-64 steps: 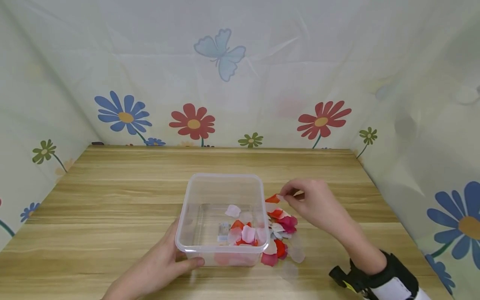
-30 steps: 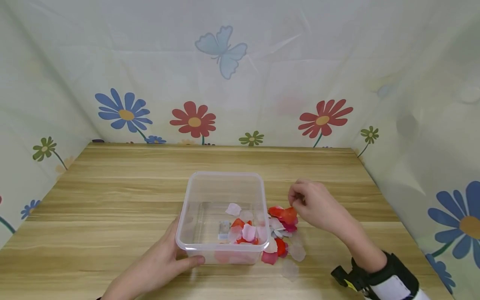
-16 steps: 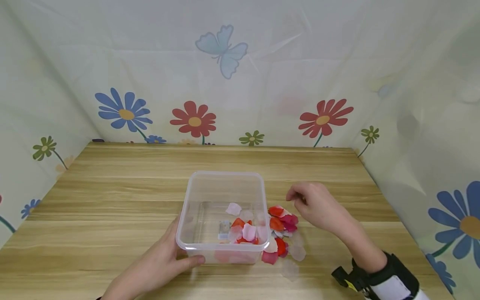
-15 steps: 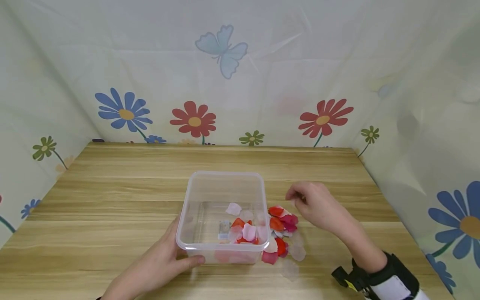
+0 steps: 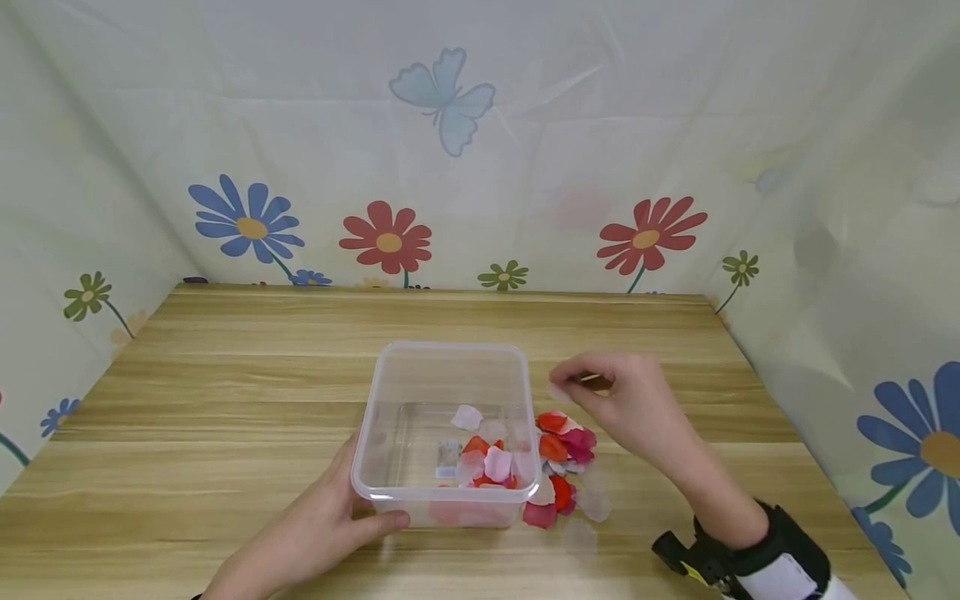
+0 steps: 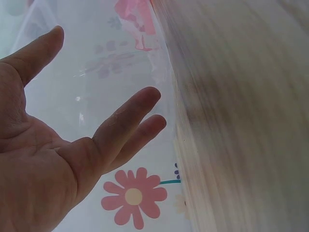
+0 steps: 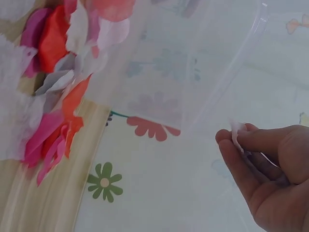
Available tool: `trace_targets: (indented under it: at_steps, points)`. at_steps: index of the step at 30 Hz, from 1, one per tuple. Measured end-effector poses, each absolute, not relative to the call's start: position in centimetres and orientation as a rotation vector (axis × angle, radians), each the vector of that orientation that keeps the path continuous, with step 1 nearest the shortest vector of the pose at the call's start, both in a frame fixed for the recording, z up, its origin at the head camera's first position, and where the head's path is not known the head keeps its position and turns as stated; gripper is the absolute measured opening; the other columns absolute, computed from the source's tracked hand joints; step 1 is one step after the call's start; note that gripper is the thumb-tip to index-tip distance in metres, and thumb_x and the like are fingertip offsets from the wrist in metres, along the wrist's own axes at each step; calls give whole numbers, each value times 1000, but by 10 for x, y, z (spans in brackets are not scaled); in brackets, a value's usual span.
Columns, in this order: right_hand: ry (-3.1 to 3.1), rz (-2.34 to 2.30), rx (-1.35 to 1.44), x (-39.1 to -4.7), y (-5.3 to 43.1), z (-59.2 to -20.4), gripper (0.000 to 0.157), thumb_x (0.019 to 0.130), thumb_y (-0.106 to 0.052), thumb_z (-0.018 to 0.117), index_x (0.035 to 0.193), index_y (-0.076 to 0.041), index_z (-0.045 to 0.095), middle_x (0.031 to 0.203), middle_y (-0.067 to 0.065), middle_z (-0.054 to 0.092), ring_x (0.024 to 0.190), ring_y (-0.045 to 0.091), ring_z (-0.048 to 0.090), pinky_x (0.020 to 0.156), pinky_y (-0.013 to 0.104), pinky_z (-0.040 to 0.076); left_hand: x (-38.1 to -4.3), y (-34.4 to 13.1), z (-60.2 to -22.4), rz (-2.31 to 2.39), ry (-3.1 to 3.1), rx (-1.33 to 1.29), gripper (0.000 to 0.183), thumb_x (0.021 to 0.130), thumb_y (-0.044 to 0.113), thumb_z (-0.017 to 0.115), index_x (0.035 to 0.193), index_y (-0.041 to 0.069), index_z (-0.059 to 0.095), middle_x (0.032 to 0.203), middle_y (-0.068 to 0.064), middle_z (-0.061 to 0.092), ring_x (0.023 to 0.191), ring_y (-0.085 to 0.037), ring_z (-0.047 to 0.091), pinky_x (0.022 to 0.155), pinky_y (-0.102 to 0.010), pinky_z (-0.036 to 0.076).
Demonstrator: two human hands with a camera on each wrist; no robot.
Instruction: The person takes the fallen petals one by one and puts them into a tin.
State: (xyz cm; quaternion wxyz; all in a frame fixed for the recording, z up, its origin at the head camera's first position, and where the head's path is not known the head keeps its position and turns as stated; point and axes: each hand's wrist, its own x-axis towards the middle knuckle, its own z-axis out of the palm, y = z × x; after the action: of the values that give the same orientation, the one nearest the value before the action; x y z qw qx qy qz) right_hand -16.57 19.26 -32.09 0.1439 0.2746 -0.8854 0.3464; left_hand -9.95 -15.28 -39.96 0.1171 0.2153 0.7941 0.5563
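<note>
A clear square plastic tub (image 5: 450, 367) stands on the table in the head view, with pink, red and pale artificial petals (image 5: 497, 465) inside. My left hand (image 5: 322, 521) rests against its left side, the thumb on the front wall; the left wrist view shows this hand's fingers (image 6: 128, 116) nearly straight against the clear wall. To the right of the tub, above a loose petal pile (image 5: 573, 446), my right hand (image 5: 626, 404) pinches a pale petal (image 7: 236, 137) between thumb and fingertip. The petal is outside the tub, clear of its rim.
The petal pile is close against the tub's right wall, and a few translucent petals (image 5: 595, 506) lie flat nearer the front. A flower-printed cloth (image 5: 450, 183) encloses the wooden table (image 5: 225, 400) at the back and both sides. My right wrist wears a black strap (image 5: 787, 533).
An orange-red petal beneath my right fingers dropped back onto the pile. That hand has since moved left toward the tub with the pale petal. My left hand and the tub look unmoved.
</note>
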Motion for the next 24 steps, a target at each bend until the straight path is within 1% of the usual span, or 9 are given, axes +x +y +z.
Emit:
trace_targets:
  at_steps: [7, 11, 14, 19, 24]
  points:
    - [-2463, 1148, 935, -161, 177, -316, 27, 78, 6, 80, 97, -14, 76, 94, -14, 68, 82, 4, 66, 71, 23, 54, -100, -153, -400, 1626, 2332, 621, 104, 85, 17, 80, 156, 30, 5, 141, -10, 34, 114, -32, 56, 87, -28, 50]
    - [-2437, 1183, 1043, -161, 170, -319, 29, 78, 8, 79, 98, -13, 76, 97, -13, 68, 86, 5, 67, 73, 24, 54, -99, -153, -400, 1613, 2342, 628, 104, 85, 19, 79, 156, 31, 5, 141, -10, 34, 113, -30, 56, 87, -27, 50]
    - [-2403, 1208, 1135, -161, 166, -322, 29, 78, 10, 78, 98, -10, 75, 98, -10, 68, 87, 7, 68, 74, 25, 54, -99, -153, -401, 1613, 2337, 633, 103, 86, 21, 79, 156, 31, 4, 141, -10, 34, 113, -30, 56, 87, -27, 49]
    - [-2352, 1191, 1260, -161, 159, -328, 30, 77, 14, 76, 98, -8, 74, 100, -6, 69, 88, 11, 69, 75, 24, 53, -100, -154, -401, 1615, 2337, 631, 104, 85, 23, 79, 156, 33, 3, 141, -9, 35, 113, -30, 56, 88, -27, 49]
    - [-2321, 1096, 1327, -162, 156, -329, 30, 78, 12, 76, 101, -6, 75, 105, -3, 69, 94, 14, 69, 80, 22, 51, -99, -154, -399, 1611, 2338, 620, 104, 86, 24, 79, 156, 34, 3, 141, -8, 35, 113, -30, 56, 89, -27, 49]
